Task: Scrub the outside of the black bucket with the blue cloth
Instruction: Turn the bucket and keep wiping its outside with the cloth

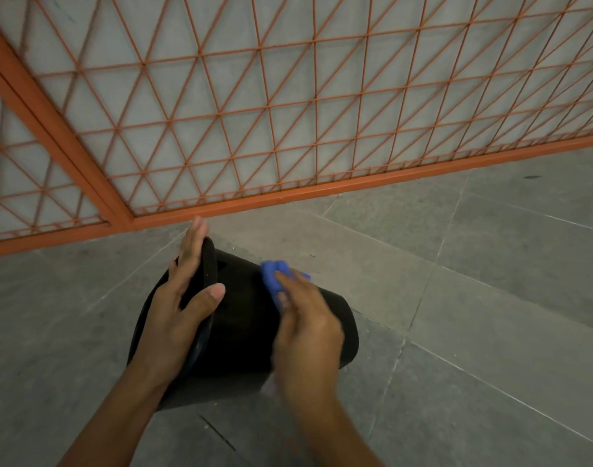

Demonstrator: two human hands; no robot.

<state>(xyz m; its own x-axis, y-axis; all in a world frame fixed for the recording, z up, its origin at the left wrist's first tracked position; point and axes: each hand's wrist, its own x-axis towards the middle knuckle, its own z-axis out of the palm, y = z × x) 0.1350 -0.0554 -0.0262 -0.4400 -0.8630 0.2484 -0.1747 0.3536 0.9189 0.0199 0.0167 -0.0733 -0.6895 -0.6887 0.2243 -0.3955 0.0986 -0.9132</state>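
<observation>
The black bucket lies on its side on the grey tiled floor, its mouth to the left and its base to the right. My left hand grips the rim, with the thumb on the outside wall and the fingers reaching over the mouth. My right hand holds the bunched blue cloth and presses it against the upper outside wall of the bucket. The right hand is slightly blurred. Part of the cloth is hidden under the fingers.
An orange metal lattice gate with a thick orange bottom rail stands just behind the bucket. Grey floor tiles stretch to the right and towards me.
</observation>
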